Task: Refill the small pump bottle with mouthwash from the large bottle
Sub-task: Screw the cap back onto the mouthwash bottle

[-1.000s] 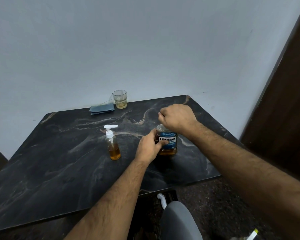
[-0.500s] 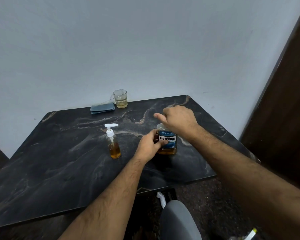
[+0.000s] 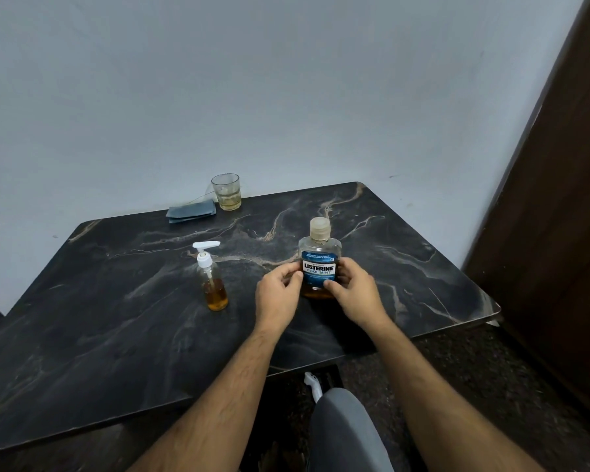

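The task is at its beginning. The left hand (image 3: 280, 294) and right hand (image 3: 353, 294) grasp the capped large bottle (image 3: 319, 267), upright on the counter (image 3: 116, 318). The small pump bottle (image 3: 212, 281), left of it, keeps its pump on; no pouring is done yet.

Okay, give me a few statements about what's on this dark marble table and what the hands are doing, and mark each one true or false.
1. Both hands, left and right, hold the large clear mouthwash bottle with the blue label. True.
2. The large bottle's cap is off. False: the pale cap sits on its neck.
3. The small clear pump bottle with the white pump head lies on its side. False: it stands upright, apart from the hands.
4. The small pump bottle holds amber liquid in its lower part. True.
5. The clear drinking glass stands at the table's near edge. False: it stands at the far edge by the wall, beside a flat grey-blue packet.
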A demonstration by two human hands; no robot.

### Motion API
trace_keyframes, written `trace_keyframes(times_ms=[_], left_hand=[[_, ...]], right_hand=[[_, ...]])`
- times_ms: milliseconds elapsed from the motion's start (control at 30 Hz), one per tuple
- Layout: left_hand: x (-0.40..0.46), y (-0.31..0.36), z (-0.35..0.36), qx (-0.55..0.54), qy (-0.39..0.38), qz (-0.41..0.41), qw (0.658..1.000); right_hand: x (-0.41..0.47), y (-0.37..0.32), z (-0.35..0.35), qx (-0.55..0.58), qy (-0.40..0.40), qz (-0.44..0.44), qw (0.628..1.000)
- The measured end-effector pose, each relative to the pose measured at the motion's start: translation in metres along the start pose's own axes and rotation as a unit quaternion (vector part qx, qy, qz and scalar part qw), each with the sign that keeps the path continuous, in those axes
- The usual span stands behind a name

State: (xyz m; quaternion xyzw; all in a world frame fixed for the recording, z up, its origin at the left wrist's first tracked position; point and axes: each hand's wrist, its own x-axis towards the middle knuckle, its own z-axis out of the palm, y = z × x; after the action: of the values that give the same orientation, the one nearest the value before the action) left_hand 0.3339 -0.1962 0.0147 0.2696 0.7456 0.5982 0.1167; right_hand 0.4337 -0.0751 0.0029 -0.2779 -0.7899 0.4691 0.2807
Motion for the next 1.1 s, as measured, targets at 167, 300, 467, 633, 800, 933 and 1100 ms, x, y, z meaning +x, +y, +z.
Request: trace_keyframes(times_ms=[167, 300, 467, 633, 800, 933, 1100], left_hand=[[0.014, 0.013, 0.016, -0.042, -0.081, -0.018, 0.996], [0.027, 0.027, 0.043, -0.048, -0.159, -0.026, 0.986], [0.033, 0.031, 0.074, -0.035, -0.204, -0.030, 0.978], [0.035, 0.033, 0.085, -0.050, -0.221, -0.030, 0.974], [0.032, 0.030, 0.082, -0.041, -0.229, -0.018, 0.972], [0.022, 0.026, 0.070, -0.032, -0.191, 0.002, 0.981], [0.001, 0.008, 0.040, -0.023, -0.124, 0.024, 0.992]], right_hand=[[0.002, 0.002, -0.011, -0.036, 0.082, 0.010, 0.996], [0.002, 0.011, -0.033, -0.063, 0.134, 0.025, 0.989], [-0.004, 0.014, -0.054, -0.104, 0.183, 0.034, 0.977], [-0.005, 0.013, -0.057, -0.121, 0.195, 0.035, 0.973], [-0.007, 0.014, -0.054, -0.134, 0.192, 0.030, 0.972], [-0.017, 0.012, -0.044, -0.158, 0.258, -0.010, 0.953], [-0.037, -0.001, -0.016, -0.151, 0.306, -0.129, 0.931]])
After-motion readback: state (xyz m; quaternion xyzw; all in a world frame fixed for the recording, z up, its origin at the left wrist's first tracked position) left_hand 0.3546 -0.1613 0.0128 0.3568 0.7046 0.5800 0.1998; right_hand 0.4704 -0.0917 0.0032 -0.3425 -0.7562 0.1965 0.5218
